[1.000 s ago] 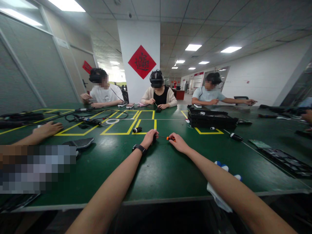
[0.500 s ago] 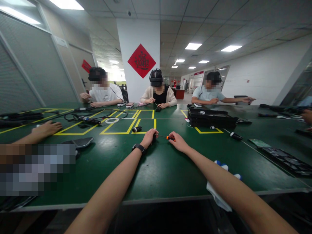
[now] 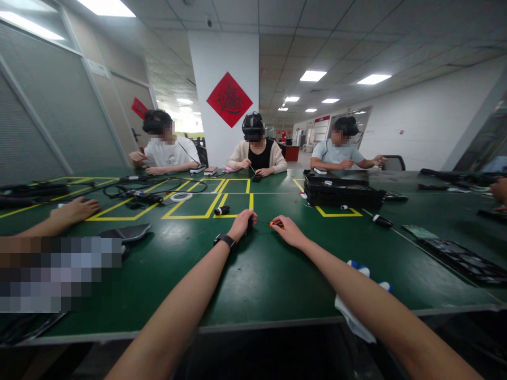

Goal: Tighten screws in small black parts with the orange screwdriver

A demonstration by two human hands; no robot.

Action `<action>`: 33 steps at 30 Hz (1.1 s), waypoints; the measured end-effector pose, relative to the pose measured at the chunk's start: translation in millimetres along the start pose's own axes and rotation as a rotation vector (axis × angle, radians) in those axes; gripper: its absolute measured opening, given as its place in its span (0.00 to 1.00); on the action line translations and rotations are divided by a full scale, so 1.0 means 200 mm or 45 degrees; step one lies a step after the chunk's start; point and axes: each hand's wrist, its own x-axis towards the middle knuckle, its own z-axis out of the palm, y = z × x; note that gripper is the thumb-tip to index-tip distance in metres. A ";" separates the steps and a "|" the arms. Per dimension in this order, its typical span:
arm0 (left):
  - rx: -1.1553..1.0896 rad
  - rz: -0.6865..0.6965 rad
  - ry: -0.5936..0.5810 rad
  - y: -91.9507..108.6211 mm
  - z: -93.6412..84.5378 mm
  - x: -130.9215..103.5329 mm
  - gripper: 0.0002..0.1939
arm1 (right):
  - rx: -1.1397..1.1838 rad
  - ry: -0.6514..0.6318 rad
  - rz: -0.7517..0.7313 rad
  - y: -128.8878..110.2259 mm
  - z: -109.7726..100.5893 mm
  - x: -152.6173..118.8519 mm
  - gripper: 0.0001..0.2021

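Note:
My left hand (image 3: 242,226), below which a dark watch is strapped to the wrist, is closed round a small dark object (image 3: 250,222) mostly hidden by the fingers. To its right, my right hand (image 3: 288,230) grips the orange and black handle of a screwdriver (image 3: 272,224). The thin shaft points left, and its tip meets the dark object at my left hand. Both hands are low over the green table (image 3: 273,285). A short black and white cylinder (image 3: 222,210) lies just beyond my left hand.
Across the table sit three people. A black case (image 3: 343,191) stands at back right, a circuit panel (image 3: 463,256) lies right, and blue-white gloves (image 3: 358,316) lie under my right forearm. Cables (image 3: 146,196) and another person's hand (image 3: 77,208) are at left.
My hands and the screwdriver hold nearly the same place. The person at the far right has drawn an outstretched hand back toward the body.

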 end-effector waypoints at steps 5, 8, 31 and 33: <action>-0.005 0.004 -0.007 0.00 -0.01 0.00 0.21 | -0.057 -0.007 -0.031 -0.01 -0.01 0.00 0.10; 0.009 0.011 -0.002 0.00 -0.01 0.00 0.21 | -0.019 0.011 -0.046 -0.01 -0.01 -0.01 0.09; -0.008 -0.034 0.027 -0.03 0.00 0.02 0.22 | -0.064 -0.013 -0.025 0.00 -0.01 0.00 0.08; -0.027 -0.032 0.023 -0.03 0.00 0.02 0.22 | -0.056 -0.005 -0.015 0.00 -0.01 0.00 0.07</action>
